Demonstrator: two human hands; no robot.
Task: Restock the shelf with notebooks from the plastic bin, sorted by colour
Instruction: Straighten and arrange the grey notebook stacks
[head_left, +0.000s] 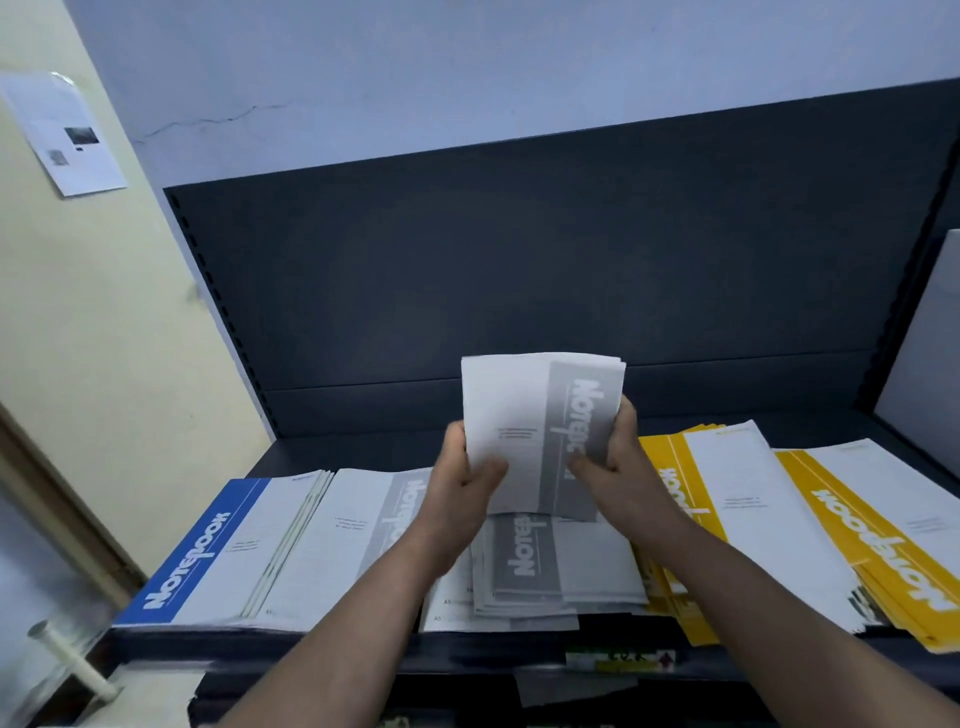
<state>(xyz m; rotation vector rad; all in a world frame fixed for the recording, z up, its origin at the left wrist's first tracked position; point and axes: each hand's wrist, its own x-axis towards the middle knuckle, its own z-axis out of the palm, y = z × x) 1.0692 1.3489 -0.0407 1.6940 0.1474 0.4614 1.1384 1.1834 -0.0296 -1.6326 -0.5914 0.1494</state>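
Both hands hold a small stack of grey-banded notebooks (524, 426) upright above the middle of the dark shelf (332, 457). My left hand (467, 478) grips its left edge, my right hand (613, 457) its right edge. Beneath them lies a grey notebook pile (524, 561), with another grey pile (363, 519) just to the left. A blue notebook pile (208, 545) lies at the shelf's left end. Yellow notebook piles (857, 519) fan out on the right. The plastic bin is not in view.
The shelf has a dark back panel (519, 270) and a front edge with a price label (618, 660). A cream wall with a taped paper sheet (62, 135) stands to the left. A white pipe handle (72, 660) pokes out at lower left. A grey panel (930, 338) borders the right.
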